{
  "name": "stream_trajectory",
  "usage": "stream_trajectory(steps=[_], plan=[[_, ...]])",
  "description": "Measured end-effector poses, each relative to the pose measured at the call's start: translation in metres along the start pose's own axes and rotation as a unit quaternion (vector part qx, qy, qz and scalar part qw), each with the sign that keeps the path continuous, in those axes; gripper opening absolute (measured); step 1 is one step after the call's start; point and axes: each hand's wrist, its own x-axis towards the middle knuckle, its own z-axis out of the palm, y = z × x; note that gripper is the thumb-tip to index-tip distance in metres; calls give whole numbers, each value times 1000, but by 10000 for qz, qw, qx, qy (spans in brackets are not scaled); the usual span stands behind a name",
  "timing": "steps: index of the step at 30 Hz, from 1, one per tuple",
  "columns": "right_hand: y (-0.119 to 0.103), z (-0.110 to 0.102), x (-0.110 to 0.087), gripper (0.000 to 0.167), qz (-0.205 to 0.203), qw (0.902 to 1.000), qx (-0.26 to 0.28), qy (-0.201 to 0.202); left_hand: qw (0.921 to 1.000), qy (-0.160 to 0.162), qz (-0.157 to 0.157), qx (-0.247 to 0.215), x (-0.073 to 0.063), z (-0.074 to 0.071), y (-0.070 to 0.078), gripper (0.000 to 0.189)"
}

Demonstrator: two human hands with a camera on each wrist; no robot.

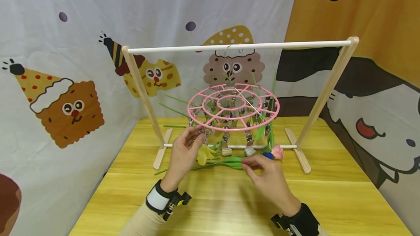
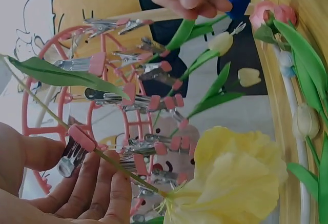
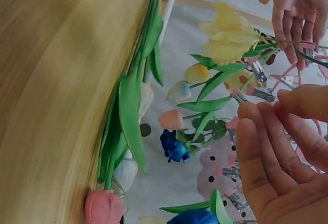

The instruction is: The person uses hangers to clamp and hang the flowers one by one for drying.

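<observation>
My left hand (image 1: 185, 152) pinches a metal clip (image 2: 81, 138) with pink tips between thumb and fingers, at the near left rim of the pink round drying rack (image 1: 233, 129). That clip's tips bite the stem of a yellow flower (image 2: 225, 178), whose head hangs downward. My right hand (image 1: 269, 176) hovers low in front of the rack, fingers loosely curled around nothing. Beneath it, green leaves (image 1: 233, 165) and long stems lie along the table, with a pink tulip (image 3: 105, 206) among them. Other clips hold a blue rose (image 3: 174, 147) and a peach tulip (image 3: 170, 120) upside down.
A wooden stand with a white top bar (image 1: 197, 48) carries the rack by a hook. Its wooden feet (image 1: 298, 152) stand on the yellow wood-grain table (image 1: 213, 203). Behind hangs a cartoon-printed curtain (image 1: 157, 14). Several stems stick out past the rack's left side.
</observation>
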Motion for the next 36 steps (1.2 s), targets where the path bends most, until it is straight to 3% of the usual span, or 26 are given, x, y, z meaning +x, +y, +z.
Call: stream_trajectory(steps=[6,10,14,17,19,22,26,29,33,36], plan=[[1,5,1,30,-135,9992,-304,-223,9988,234,72,424,-3,-11,-6,37],[0,9,2,28,-295,9979,-380,-426,9948,372,58,946,-11,-23,-11,36],[1,12,3,28,-287,9971,-344,-619,9849,522,90,1648,-18,-36,-21,31],[0,15,3,27,-206,9963,-293,-775,9706,581,-87,2332,-21,-43,-31,22],[-1,17,2,27,-141,9956,-268,-881,9574,416,-369,2832,-23,-45,-39,17],[-3,21,2,28,-59,9944,-248,-1022,9364,-197,-730,3427,-27,-46,-56,12],[-3,27,3,28,-39,9925,-290,-1186,9130,-997,-792,3875,-31,-44,-77,13],[-3,31,5,28,-88,9903,-317,-1347,8986,-1305,-691,4131,-31,-41,-88,16],[-5,37,8,28,-180,9868,-411,-1558,8866,-1490,-654,4330,-31,-36,-92,16],[-7,42,9,27,-145,9846,-489,-1675,8844,-1539,-578,4368,-31,-33,-92,14]])
